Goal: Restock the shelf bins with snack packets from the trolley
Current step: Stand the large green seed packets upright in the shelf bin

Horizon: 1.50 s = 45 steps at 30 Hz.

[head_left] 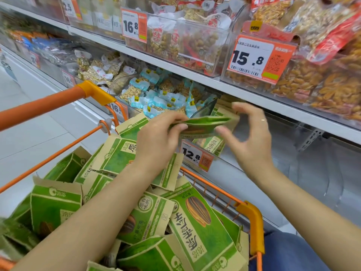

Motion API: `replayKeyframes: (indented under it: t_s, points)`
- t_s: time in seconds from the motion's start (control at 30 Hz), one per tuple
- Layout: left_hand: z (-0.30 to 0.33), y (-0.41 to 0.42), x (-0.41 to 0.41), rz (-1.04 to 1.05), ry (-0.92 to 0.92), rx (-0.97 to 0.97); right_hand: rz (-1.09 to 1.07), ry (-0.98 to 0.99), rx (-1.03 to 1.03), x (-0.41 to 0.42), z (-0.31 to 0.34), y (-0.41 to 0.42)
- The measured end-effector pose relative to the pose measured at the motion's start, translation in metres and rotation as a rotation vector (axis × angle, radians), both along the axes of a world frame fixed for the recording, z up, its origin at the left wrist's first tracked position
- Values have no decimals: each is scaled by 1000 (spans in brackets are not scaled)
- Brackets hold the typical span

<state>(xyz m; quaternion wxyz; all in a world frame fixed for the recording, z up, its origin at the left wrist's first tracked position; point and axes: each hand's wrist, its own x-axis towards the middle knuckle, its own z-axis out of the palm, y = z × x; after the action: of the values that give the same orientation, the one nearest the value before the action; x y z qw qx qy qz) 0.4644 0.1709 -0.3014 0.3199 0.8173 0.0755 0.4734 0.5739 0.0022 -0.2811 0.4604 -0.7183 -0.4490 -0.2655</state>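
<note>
My left hand (pixel 158 137) pinches a green and tan snack packet (pixel 205 125) at its left end and holds it flat above the front of a clear shelf bin (pixel 228 159). My right hand (pixel 252 137) hovers just right of the packet with fingers spread and curved, holding nothing. The bin carries a 12.8 price tag (pixel 196 156) and holds a few of the same packets (pixel 212 143). Below my arms the orange trolley (pixel 252 225) is heaped with several matching green packets (pixel 197 225).
Left of that bin sits a bin of pale blue nut packs (pixel 162 98). The shelf above (pixel 234 90) holds clear bins of peanuts and orange snacks with 16.8 and 15.8 tags. The trolley handle (pixel 48 106) crosses at left over white floor.
</note>
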Motion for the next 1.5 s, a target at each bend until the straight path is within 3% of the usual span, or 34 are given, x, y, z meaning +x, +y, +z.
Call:
replayKeyframes:
  t_s: [0.07, 0.1, 0.2, 0.3, 0.4, 0.5, 0.57, 0.7, 0.83, 0.9, 1.0, 1.23, 1.5]
  points:
    - [5, 1, -1, -50, -64, -236, 139, 327, 313, -4, -2, -5]
    - [7, 1, -1, -82, -88, -327, 191, 457, 376, -5, -4, -6]
    - [10, 3, 0, -165, -108, -446, 351, 791, 178, -8, -7, 1]
    - [9, 2, 1, -268, -55, -464, 459, 942, 22, -8, -7, 12]
    - [2, 2, 3, -240, 71, -408, 383, 845, 101, -9, -6, 18]
    - [-2, 4, 3, -116, 170, -324, 189, 376, 60, 0, -7, 9]
    - [-1, 3, 3, -107, 154, -374, 78, 215, -1, 10, -11, 1]
    - [0, 3, 3, -102, 160, -388, -100, 495, -88, 35, -22, 2]
    - [1, 1, 1, -101, 174, -366, -43, 1110, -283, 53, -38, 17]
    - [1, 1, 1, -98, 169, -362, -95, 1218, -380, 54, -40, 21]
    - [0, 3, 1, -75, 124, -355, -126, 1338, -353, 60, -38, 23]
    - [-3, 5, 4, -41, 153, -357, -172, 1375, -543, 70, -49, 40]
    - [-5, 4, 5, -20, 247, -289, -222, 1285, -474, 80, -56, 41]
